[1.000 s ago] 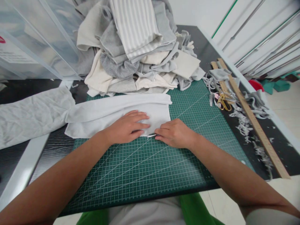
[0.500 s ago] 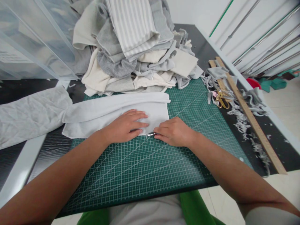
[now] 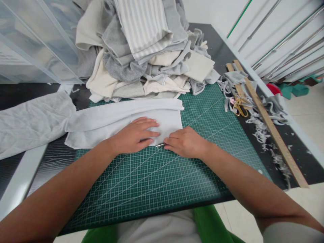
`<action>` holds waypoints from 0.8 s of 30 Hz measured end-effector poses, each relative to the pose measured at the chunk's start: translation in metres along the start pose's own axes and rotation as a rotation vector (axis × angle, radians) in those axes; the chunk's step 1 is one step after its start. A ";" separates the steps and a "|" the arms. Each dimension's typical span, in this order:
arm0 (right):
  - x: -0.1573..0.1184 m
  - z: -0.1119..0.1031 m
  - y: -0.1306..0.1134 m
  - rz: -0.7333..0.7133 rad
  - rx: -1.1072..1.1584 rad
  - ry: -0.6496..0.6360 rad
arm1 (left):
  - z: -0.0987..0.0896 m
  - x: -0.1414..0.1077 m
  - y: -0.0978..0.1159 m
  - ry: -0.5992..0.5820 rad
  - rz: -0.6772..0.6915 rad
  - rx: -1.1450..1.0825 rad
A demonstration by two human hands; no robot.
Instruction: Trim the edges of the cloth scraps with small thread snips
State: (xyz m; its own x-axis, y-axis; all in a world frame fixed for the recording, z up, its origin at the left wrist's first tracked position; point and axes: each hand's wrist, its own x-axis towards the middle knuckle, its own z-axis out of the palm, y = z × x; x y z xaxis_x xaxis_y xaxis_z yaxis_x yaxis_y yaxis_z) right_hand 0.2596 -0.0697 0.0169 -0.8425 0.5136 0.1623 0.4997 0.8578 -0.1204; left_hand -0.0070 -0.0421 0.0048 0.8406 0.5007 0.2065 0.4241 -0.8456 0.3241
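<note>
Head view: left hand (image 3: 135, 136) spread flat on smooth white fabric (image 3: 167, 118); right (image 3: 186, 141) curled round slim metal tool (image 3: 160, 145)

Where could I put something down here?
Bare green mat shows between the left forearm and right forearm, toward the near edge, and between the white cloth and gold scissors. Crowded: the far side, with heaped fabric, and the right side, with wooden rulers and scraps.

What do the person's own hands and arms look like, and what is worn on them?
Both the left hand and the right hand are bare, with no gloves, rings or watch visible. The nails look short. The forearms are bare too. A light grey sleeve shows on the right upper arm; no left sleeve is in view.
</note>
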 end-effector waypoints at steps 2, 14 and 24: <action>0.001 0.000 0.000 0.004 0.008 -0.015 | 0.000 0.000 0.000 0.002 0.002 -0.001; 0.002 -0.005 -0.002 0.002 0.012 -0.080 | 0.000 0.001 0.000 0.005 0.002 -0.006; -0.001 -0.020 -0.027 -0.107 0.274 -0.085 | 0.002 -0.001 -0.002 0.052 0.025 -0.009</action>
State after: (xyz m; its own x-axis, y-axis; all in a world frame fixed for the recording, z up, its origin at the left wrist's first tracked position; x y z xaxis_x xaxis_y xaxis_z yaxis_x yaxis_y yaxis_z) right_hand 0.2507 -0.0926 0.0401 -0.9072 0.4068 0.1074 0.3438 0.8639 -0.3681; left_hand -0.0080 -0.0409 0.0018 0.8321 0.4885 0.2627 0.3996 -0.8565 0.3267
